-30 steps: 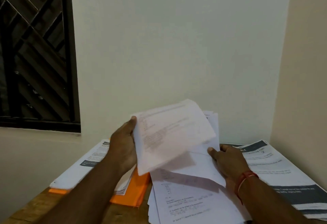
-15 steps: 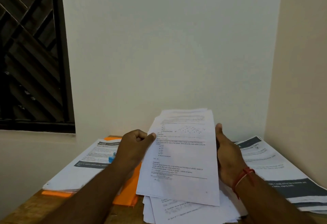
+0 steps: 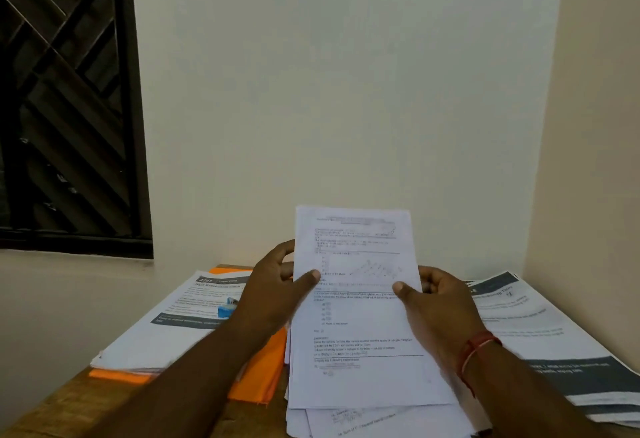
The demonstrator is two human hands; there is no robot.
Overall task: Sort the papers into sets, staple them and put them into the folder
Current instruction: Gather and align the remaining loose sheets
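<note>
Left hand (image 3: 273,295) and right hand (image 3: 436,306) pinch printed sheet (image 3: 356,326), centre frame.
Left forearm overlaps orange folder (image 3: 259,378); blue stapler (image 3: 227,309) sits lower left.

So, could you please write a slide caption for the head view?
Left hand and right hand hold printed papers over a loose paper pile, orange folder alongside.

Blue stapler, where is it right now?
Head view, left side: the blue stapler sits on the printed stack over the orange folder, just beside the left hand.
</note>
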